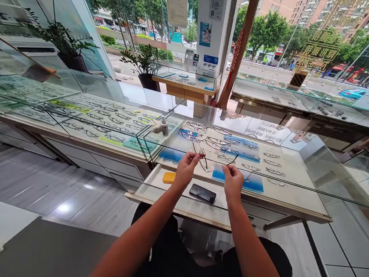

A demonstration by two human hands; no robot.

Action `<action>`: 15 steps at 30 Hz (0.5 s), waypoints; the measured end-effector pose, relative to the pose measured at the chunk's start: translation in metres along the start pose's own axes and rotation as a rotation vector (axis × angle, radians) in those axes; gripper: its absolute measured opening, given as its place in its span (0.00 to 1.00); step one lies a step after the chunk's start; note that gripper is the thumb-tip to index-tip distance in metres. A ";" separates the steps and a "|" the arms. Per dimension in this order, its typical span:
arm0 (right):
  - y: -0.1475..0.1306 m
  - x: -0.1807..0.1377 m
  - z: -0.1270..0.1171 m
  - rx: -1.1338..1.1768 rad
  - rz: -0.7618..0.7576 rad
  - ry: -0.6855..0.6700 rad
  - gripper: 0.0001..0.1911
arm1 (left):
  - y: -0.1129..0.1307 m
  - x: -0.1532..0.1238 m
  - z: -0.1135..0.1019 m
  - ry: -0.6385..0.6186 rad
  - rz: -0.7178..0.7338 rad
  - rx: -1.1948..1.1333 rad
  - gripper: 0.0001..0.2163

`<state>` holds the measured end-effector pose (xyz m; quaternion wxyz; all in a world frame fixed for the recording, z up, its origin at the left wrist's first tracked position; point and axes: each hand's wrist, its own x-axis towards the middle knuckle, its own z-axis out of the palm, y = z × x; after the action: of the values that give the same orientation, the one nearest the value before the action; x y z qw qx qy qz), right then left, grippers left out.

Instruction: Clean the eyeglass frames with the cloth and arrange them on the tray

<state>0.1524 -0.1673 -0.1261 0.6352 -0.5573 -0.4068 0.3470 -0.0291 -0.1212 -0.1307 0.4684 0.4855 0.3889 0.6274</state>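
Observation:
My left hand [186,168] and my right hand [232,181] are raised together over the near edge of a glass display counter [296,197]. Between them is a thin-framed pair of glasses [206,159]. The left hand's fingers pinch the frame near a lens. The right hand is closed on the end of one thin temple arm. Under the glass lie rows of other eyeglass frames [270,164] on blue and white mats.
A black phone [202,193] and a yellow case [169,177] lie on the pulled-out shelf below my hands. A small white bottle [164,126] stands on the counter to the left. More glass showcases run left and behind, with potted plants [66,44] and shop windows beyond.

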 end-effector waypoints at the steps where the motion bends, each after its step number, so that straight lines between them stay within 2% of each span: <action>1: 0.001 0.000 0.000 -0.008 0.002 -0.002 0.18 | 0.000 -0.001 0.000 0.015 0.028 0.022 0.22; 3: 0.001 -0.001 0.000 -0.034 -0.028 0.045 0.17 | 0.001 -0.003 0.000 0.049 0.091 0.088 0.20; 6: -0.001 -0.006 0.002 -0.119 -0.168 0.086 0.14 | 0.004 -0.008 0.001 0.067 0.180 0.223 0.15; 11: -0.005 -0.016 0.007 -0.264 -0.383 -0.166 0.08 | 0.011 -0.015 0.005 -0.005 0.267 0.366 0.10; 15: -0.007 -0.021 0.009 -0.299 -0.487 -0.292 0.07 | 0.013 -0.017 0.006 -0.061 0.292 0.396 0.08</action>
<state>0.1348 -0.1833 -0.1213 0.5454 -0.4754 -0.6615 0.1974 -0.0249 -0.1410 -0.1213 0.2799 0.6376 0.4158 0.5850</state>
